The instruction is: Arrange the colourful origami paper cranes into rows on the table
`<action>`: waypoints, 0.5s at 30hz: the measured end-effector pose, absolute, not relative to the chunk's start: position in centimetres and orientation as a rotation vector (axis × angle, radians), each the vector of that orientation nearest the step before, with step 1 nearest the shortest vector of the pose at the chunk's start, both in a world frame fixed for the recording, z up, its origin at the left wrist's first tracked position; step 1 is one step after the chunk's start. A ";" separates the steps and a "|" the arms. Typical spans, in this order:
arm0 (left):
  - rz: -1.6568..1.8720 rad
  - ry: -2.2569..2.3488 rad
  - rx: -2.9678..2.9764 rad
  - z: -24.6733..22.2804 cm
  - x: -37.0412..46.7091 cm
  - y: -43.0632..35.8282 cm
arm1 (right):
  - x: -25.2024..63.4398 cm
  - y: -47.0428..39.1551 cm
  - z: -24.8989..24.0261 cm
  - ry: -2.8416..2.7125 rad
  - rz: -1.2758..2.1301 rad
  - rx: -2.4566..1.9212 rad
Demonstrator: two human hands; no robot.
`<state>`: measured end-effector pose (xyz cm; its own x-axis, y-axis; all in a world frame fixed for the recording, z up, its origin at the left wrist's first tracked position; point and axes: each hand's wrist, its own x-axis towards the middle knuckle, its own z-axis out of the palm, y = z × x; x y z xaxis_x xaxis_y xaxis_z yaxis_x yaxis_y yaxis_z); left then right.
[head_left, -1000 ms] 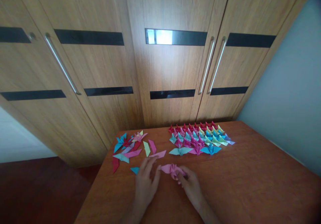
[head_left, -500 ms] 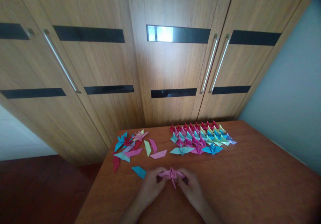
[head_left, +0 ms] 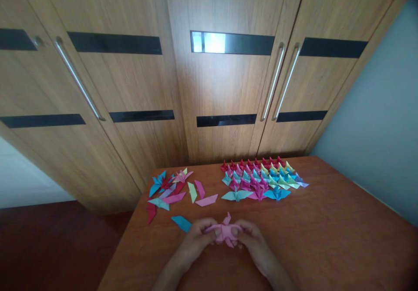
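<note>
A pink origami crane (head_left: 226,232) is held between my two hands, its body turned up toward me and its narrow points sticking out at the far and near sides. My left hand (head_left: 200,238) pinches one wing, thumb on top. The other wing is gripped by my right hand (head_left: 251,238), its thumb pressed near the body. Just left of my left hand lies a flat blue folded paper (head_left: 181,223). Beyond the hands stand rows of finished paper cranes (head_left: 237,195) in red, pink, yellow, green and blue.
At the table's far left is a loose heap of folded papers and cranes (head_left: 159,202). Several flat folded pieces (head_left: 206,200), pink and pale green, lie beside it. The wooden table (head_left: 313,239) backs against a wardrobe (head_left: 222,86), with a pale wall (head_left: 379,121) on the right.
The pink crane has been tipped over in my hands; its narrow point that hung toward me now shows at the far side. Both thumbs have come onto its upper face.
</note>
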<state>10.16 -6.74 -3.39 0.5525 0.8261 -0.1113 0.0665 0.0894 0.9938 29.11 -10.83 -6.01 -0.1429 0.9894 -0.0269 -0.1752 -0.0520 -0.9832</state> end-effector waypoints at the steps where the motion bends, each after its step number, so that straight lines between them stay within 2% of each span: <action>1: 0.688 0.818 1.333 -3.4 10.1 -6.8 | 29.1 -10.9 -6.1 -1.104 1.464 -0.999; 7: 0.744 0.688 1.066 -4.1 10.0 -7.2 | 29.2 -11.1 -6.5 -0.826 1.655 -0.836; 15: 0.785 0.656 0.867 -4.6 9.6 -7.0 | 29.7 -10.8 -7.2 -0.631 1.671 -0.746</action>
<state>9.57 -6.98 -4.65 0.5510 0.8140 -0.1837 -0.3256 0.4124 0.8508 29.73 -10.83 -7.16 -0.1552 0.9769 -0.1467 -0.6364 -0.2124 -0.7416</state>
